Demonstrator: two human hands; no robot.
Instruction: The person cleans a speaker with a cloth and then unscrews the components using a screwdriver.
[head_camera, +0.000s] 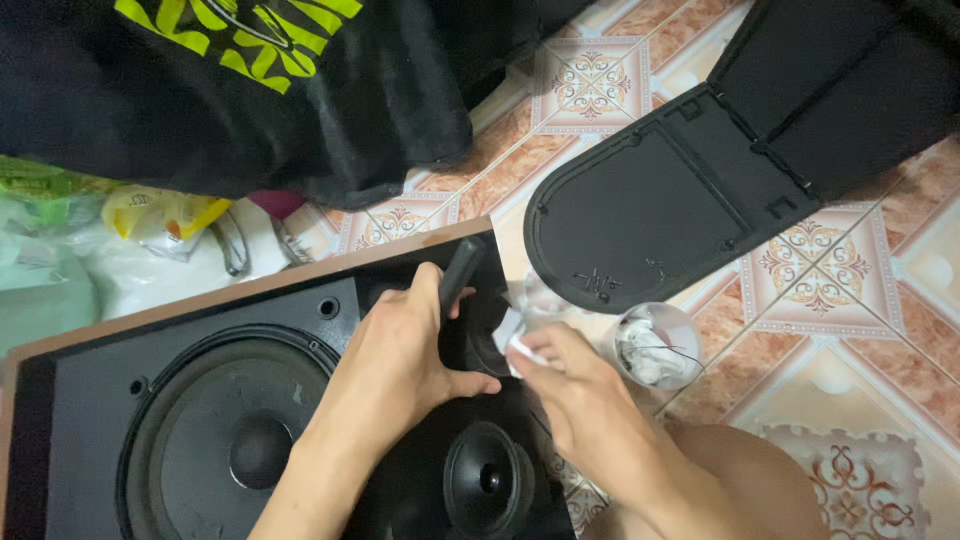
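A wooden-sided speaker cabinet (190, 300) lies on its back on the tiled floor, its black front panel facing up. It carries a large woofer cone (235, 430) and a smaller cone (488, 478). My left hand (400, 350) grips a black tool handle (458, 275) that stands over a round opening near the panel's top edge. My right hand (570, 385) pinches a small white piece (512, 335) beside that same opening.
A black oval speaker grille frame (640, 210) lies upside down on the floor to the right. A small clear cup with white scraps (655, 345) stands near it. Black cloth with yellow-green print (250, 90) and plastic bags (120, 250) lie at the upper left.
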